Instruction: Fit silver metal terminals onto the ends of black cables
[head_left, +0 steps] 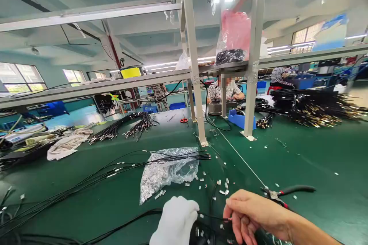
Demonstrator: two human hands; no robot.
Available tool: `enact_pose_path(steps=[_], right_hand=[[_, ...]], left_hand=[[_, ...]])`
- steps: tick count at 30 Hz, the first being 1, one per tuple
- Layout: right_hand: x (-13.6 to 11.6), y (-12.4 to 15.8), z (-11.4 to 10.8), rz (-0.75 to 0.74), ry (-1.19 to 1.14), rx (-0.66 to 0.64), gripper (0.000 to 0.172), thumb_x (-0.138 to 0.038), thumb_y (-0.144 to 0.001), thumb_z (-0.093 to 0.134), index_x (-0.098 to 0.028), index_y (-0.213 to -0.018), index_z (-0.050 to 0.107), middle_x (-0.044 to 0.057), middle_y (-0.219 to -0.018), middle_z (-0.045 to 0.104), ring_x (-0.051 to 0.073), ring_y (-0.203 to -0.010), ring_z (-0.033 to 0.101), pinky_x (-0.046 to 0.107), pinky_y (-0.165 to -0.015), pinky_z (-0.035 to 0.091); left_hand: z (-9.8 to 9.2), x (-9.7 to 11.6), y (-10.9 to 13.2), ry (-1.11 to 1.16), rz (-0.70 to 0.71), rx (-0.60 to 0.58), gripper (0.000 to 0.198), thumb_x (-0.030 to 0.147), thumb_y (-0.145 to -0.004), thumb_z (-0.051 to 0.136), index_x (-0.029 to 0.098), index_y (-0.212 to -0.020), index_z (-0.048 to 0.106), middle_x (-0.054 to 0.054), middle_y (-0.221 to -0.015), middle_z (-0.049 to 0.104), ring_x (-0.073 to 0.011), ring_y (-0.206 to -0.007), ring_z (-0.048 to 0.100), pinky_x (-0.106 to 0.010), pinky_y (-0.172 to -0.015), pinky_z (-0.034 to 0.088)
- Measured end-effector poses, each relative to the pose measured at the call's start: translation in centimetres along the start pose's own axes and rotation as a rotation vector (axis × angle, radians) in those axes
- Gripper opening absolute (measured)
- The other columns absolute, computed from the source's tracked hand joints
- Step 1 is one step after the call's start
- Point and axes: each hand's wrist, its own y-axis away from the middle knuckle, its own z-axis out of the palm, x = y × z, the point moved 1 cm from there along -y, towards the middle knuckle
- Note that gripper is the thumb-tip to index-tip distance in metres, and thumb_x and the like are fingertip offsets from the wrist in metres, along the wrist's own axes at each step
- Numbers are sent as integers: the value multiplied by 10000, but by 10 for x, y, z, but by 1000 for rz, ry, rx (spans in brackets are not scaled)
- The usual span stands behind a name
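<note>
My left hand (pixel 176 220), in a white glove, is closed around a thin black cable (pixel 211 217) low in the middle of the view. The bare right hand (pixel 254 212) pinches the cable's reddish end between thumb and fingers. Just right of it lie cutting pliers (pixel 274 195) with black and red handles, partly hidden by my hand and wrist. Beyond the glove, a clear plastic bag (pixel 156 178) holds many small silvery pieces. Several small metal-and-white pieces (pixel 227 181) are scattered between the bag and my right hand. More black cables (pixel 120 171) stretch leftward across the bag.
The green table (pixel 287 164) carries shelf posts (pixel 197 84). Farther back lie red-handled scissors (pixel 184 120), a blue tape dispenser (pixel 241 118) and a large bundle of black cables (pixel 313 107). A cloth (pixel 69 143) is at left. A person (pixel 227 92) sits across the table.
</note>
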Motion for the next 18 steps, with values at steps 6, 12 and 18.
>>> enact_pose_path(steps=[6, 12, 18], right_hand=[[1, -5, -8, -66, 20, 3, 448, -602, -689, 616, -159, -658, 550, 42, -539, 636, 59, -367, 493, 131, -336, 311], [-2, -14, -6, -183, 41, 102, 492, -677, -709, 571, -191, -713, 499, -10, -516, 588, 66, -373, 437, 168, -371, 281], [-2, -12, -10, -420, 287, 395, 502, -640, -896, 365, -238, -597, 385, -70, -411, 354, 110, -440, 346, 253, -507, 314]], left_hand=[[7, -19, -10, -134, 88, -115, 204, 246, -1006, 401, 274, -949, 594, 15, -841, 609, -163, -818, 583, -269, -763, 482], [33, 5, -26, -316, 284, -259, 221, 137, -875, 502, 262, -1039, 580, 1, -842, 606, -217, -837, 569, -346, -833, 458], [66, 19, -15, -328, 73, -160, 189, 101, -862, 498, 252, -773, 570, 15, -717, 582, -200, -721, 555, -313, -684, 426]])
